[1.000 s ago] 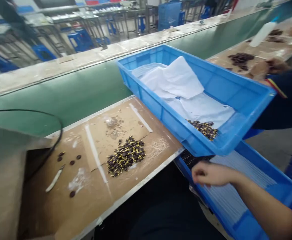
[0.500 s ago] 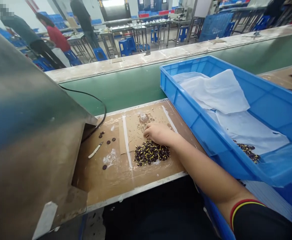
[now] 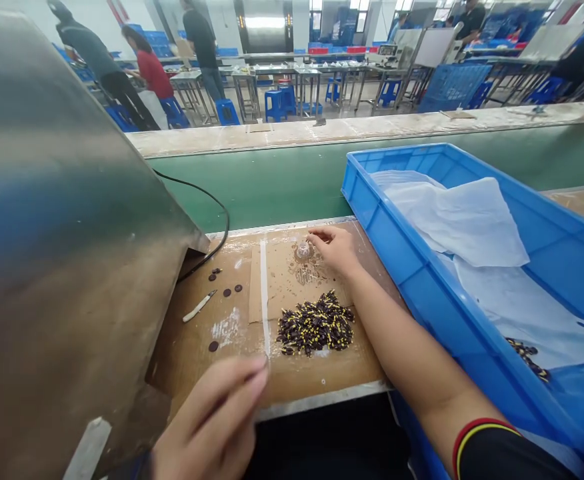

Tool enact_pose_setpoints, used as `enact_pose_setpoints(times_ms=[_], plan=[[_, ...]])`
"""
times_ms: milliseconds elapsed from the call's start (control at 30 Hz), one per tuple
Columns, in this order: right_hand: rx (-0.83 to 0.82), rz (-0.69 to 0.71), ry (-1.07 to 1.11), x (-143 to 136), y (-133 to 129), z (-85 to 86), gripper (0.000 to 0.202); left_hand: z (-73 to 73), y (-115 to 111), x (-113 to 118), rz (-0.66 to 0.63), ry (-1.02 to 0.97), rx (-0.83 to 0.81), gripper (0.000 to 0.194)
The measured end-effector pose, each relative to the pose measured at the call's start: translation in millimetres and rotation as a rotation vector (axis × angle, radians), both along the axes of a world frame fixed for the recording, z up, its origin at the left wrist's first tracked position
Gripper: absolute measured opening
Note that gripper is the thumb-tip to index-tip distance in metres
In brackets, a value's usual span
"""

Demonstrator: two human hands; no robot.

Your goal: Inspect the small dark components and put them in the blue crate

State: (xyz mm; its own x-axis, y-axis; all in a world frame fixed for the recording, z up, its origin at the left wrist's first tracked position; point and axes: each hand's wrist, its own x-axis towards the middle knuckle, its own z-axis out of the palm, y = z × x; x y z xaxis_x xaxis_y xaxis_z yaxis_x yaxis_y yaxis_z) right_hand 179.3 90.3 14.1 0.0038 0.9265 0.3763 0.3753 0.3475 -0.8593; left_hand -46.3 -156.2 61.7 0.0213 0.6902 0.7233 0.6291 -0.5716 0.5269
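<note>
My right hand (image 3: 336,248) is over the far part of the cardboard, just right of a small clear plastic piece (image 3: 303,250). Its thumb and forefinger are pinched together; whatever sits between them is too small to make out. My left hand (image 3: 217,417) is raised at the near edge, fingers closed and thumb against them, slightly blurred. What it holds, if anything, cannot be seen. Between the hands lies a pile of small dark pieces with yellow tips (image 3: 316,325). A white-handled knife (image 3: 199,307) lies left of the pile.
Several dark round discs (image 3: 213,347) lie on the board near the knife. A big metal housing (image 3: 72,220) stands at left, with a black cable (image 3: 217,200). At right, a blue crate (image 3: 392,230) holds white sheets (image 3: 472,213). People stand and sit beyond the green belt (image 3: 282,180).
My right hand has moved from the pile's far edge out beside the clear piece. My left hand has come into view at the bottom. The camera view has shifted.
</note>
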Motion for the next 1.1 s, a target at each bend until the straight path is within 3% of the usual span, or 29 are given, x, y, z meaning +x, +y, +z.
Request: enact_pose_setpoints(times_ms=[67,200,300,400,500,733,900,1033,1100], plan=[[0.08,-0.039,-0.018,-3,3,-9.9,0.015,-6.2,38,14,-0.048,-0.043,0.009,0.048],[0.223,-0.04,-0.164,-3,2,-20.2,0.02,-19.9,118,41,-0.099,-0.45,-0.268,0.017],[0.268,-0.034,-0.277,-2,1,-21.5,0.019,-40.5,148,46,-0.122,-0.769,-0.487,0.029],[0.319,-0.028,-0.348,-2,0,-21.8,0.018,-60.6,150,41,-0.111,-0.918,-0.634,0.043],[0.347,-0.023,-0.395,-3,0,-22.3,0.018,-68.6,145,37,-0.1,-0.947,-0.65,0.035],[0.344,-0.045,-0.442,0,0,-24.1,0.019,-66.0,147,34,-0.041,-0.934,-0.576,0.037],[0.222,-0.083,-0.376,6,1,-21.2,0.014,-63.1,147,34,-0.04,-0.932,-0.567,0.039],[0.14,-0.135,-0.19,1,-15,-4.6,0.014,-59.9,145,34,-0.037,-0.921,-0.552,0.031],[0.039,-0.055,-0.003,-8,-30,5.2,0.016,-58.0,145,34,-0.016,-0.882,-0.53,0.027]])
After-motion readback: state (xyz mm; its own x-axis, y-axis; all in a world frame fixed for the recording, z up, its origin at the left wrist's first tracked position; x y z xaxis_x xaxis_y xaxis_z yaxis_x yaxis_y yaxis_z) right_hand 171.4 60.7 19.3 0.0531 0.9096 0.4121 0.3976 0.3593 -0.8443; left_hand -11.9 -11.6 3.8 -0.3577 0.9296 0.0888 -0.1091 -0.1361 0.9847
